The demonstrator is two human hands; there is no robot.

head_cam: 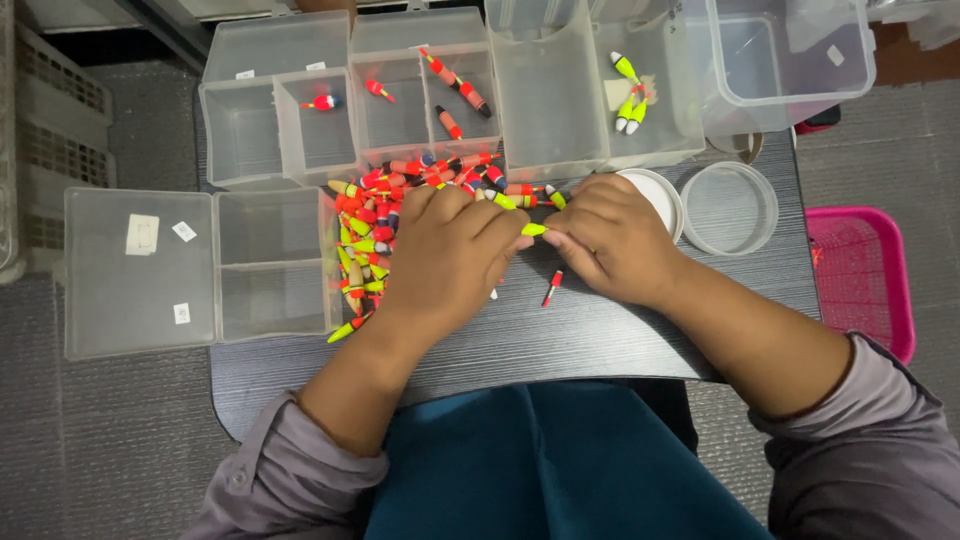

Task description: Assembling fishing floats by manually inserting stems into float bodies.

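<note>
Both hands are down on the dark table [560, 340], meeting at the middle. The left hand [450, 255] has its grip pinched shut on a small yellow-green float [533, 230], fingertips closed around one end. The right hand [610, 240] comes in from the other side, its grip curled tight against the same float, fingertips touching it at the opposite end. So the float sits right between the two grips, just off the table surface.

Just behind and to the left of the left grip lies a heap of red and yellow floats [385, 215], partly under that hand. Below the right grip, a single red stick float [552, 288] lies alone on the table. Beyond both grips stand clear compartment boxes [345, 110], a few floats inside. Just past the right grip are a white lid [660, 195] and a round clear lid [730, 208].
</note>
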